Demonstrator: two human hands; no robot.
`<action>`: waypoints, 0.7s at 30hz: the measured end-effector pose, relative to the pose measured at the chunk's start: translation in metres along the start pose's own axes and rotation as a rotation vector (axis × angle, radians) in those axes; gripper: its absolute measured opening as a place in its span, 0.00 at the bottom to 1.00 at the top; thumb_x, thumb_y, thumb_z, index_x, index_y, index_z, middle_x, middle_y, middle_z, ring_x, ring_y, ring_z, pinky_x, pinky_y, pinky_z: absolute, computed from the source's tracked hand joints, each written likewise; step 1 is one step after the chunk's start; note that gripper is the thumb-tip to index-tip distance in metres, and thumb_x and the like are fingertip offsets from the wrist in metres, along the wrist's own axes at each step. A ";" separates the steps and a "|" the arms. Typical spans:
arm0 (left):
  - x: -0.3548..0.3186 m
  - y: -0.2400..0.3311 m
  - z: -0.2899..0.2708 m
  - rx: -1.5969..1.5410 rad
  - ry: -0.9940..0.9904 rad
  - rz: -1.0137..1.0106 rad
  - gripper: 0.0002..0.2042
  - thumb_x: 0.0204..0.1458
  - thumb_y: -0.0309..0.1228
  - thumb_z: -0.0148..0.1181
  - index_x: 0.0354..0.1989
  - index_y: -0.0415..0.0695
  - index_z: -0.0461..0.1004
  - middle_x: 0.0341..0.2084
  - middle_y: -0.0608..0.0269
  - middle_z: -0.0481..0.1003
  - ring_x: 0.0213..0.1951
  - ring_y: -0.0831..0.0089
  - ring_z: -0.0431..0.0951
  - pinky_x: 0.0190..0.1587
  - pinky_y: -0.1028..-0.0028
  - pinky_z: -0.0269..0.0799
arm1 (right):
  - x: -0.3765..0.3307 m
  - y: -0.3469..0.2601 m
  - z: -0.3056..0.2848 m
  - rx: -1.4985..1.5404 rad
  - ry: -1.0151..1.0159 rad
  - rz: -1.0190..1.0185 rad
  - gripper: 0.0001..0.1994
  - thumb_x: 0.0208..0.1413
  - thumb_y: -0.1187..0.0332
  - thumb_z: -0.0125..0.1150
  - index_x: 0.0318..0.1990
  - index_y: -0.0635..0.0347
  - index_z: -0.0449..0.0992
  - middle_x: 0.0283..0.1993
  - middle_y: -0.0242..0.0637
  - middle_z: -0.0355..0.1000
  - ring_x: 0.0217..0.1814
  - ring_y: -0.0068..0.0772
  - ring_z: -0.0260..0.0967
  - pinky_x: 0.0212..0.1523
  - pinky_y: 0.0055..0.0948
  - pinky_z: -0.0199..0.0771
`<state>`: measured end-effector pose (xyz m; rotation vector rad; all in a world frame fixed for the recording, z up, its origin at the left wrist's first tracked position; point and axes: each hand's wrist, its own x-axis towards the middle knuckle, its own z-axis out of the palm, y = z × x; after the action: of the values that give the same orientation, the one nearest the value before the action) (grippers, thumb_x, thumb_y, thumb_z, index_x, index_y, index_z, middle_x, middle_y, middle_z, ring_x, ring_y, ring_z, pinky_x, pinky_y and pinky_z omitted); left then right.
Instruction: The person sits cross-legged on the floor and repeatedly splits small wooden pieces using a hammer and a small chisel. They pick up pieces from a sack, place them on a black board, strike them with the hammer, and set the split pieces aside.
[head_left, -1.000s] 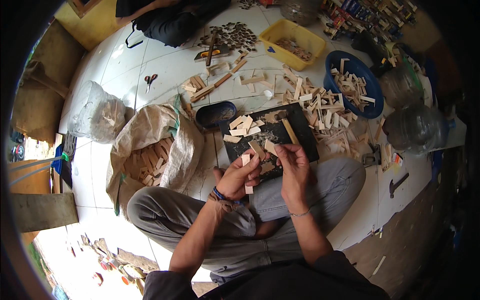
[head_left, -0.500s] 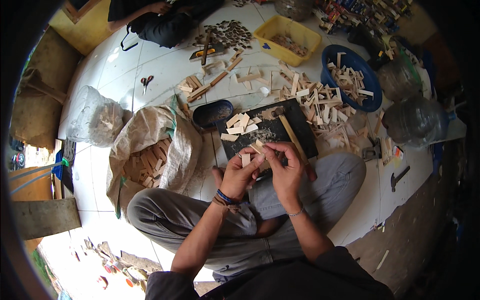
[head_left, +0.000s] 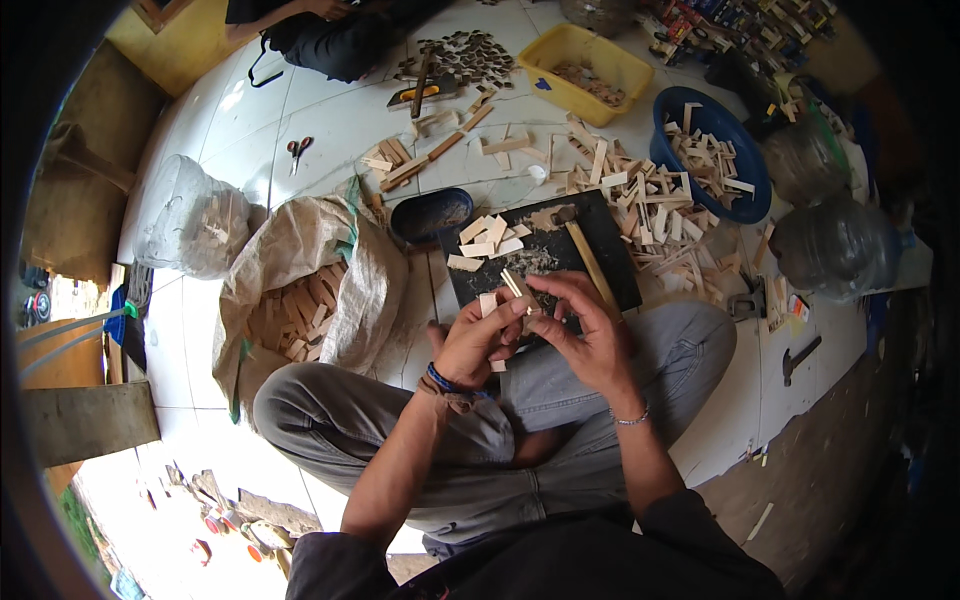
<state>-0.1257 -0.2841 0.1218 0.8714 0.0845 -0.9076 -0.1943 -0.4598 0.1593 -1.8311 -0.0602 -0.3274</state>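
Observation:
My left hand (head_left: pixel 475 345) is closed on a few small wooden pieces. Two slim wooden strips (head_left: pixel 513 284) stand up side by side at its thumb, and a pale wooden block (head_left: pixel 488 303) pokes out between its fingers. My right hand (head_left: pixel 590 335) is beside it, index finger and thumb apart near the strips; the thumb seems to touch them. Beyond the hands lies a black board (head_left: pixel 462 285) bearing sawdust, several loose wooden blocks (head_left: pixel 490 237) and a hammer (head_left: pixel 590 262).
An open sack of wood pieces (head_left: pixel 375 265) stands left, near a dark blue tray (head_left: pixel 402 222). Wood offcuts (head_left: pixel 650 205) pile up beside a blue basin (head_left: pixel 765 190). Further back are a yellow tub (head_left: pixel 605 62), scissors (head_left: pixel 298 150) and another person (head_left: pixel 335 40). Another hammer (head_left: pixel 800 360) lies right.
My right hand has shifted right and its fingers have spread from their pinch on the wood. The strips now stand more upright at my left thumb. The view has shifted slightly.

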 end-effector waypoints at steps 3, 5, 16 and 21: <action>-0.003 0.003 0.002 0.131 -0.053 -0.070 0.11 0.62 0.36 0.68 0.48 0.45 0.79 0.21 0.79 0.69 0.21 0.90 0.63 0.22 0.82 0.53 | 0.006 -0.003 -0.022 -0.105 -0.199 0.052 0.38 0.51 0.70 0.78 0.71 0.52 0.70 0.59 0.34 0.73 0.57 0.28 0.70 0.49 0.26 0.71; -0.004 0.005 0.003 0.206 -0.102 -0.117 0.12 0.62 0.37 0.69 0.49 0.46 0.80 0.21 0.81 0.68 0.21 0.91 0.61 0.23 0.83 0.52 | 0.008 -0.004 -0.031 -0.146 -0.263 0.067 0.39 0.46 0.71 0.79 0.70 0.53 0.72 0.58 0.34 0.74 0.57 0.30 0.71 0.49 0.28 0.71; -0.002 0.005 0.000 0.286 -0.156 -0.182 0.18 0.61 0.45 0.71 0.52 0.47 0.80 0.20 0.81 0.67 0.21 0.90 0.62 0.21 0.82 0.50 | -0.002 0.003 -0.037 -0.159 -0.286 0.061 0.35 0.39 0.71 0.83 0.61 0.55 0.78 0.57 0.31 0.73 0.48 0.29 0.68 0.45 0.27 0.71; -0.003 0.007 0.000 0.320 -0.139 -0.161 0.15 0.61 0.43 0.70 0.49 0.47 0.82 0.20 0.81 0.69 0.21 0.90 0.63 0.21 0.82 0.52 | -0.004 0.004 -0.036 -0.145 -0.296 0.067 0.35 0.39 0.71 0.83 0.60 0.54 0.79 0.57 0.31 0.74 0.49 0.29 0.70 0.44 0.28 0.72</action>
<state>-0.1228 -0.2796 0.1274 1.1063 -0.1159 -1.1493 -0.2045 -0.4944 0.1629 -2.0091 -0.1838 -0.0108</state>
